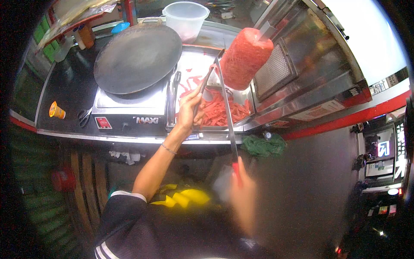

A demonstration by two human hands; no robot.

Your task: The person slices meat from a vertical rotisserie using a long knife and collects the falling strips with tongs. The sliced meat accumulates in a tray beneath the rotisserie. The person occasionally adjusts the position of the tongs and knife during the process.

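A thick cylinder of reddish kebab meat [243,61] stands on a flat metal skewer [267,31], leaning in view. My right hand [241,191], partly blurred, grips the red handle of a long knife [228,113]. Its blade reaches up to the left side of the meat. My left hand [190,110] is closed around a slim tool [205,81] that looks like tongs. A pale pink scrap shows at the tool's tip, beside the blade's end. Below them, shaved meat strips [216,110] lie heaped in a metal tray [186,55].
Left of the tray, a dark domed griddle [139,58] rests on a metal cooker [129,105]. Behind stands a translucent bucket [186,19]. A mesh heater panel [275,71] is right of the meat. Scissors [84,117], an orange cup [57,110] and a green cloth [263,145] lie along the front.
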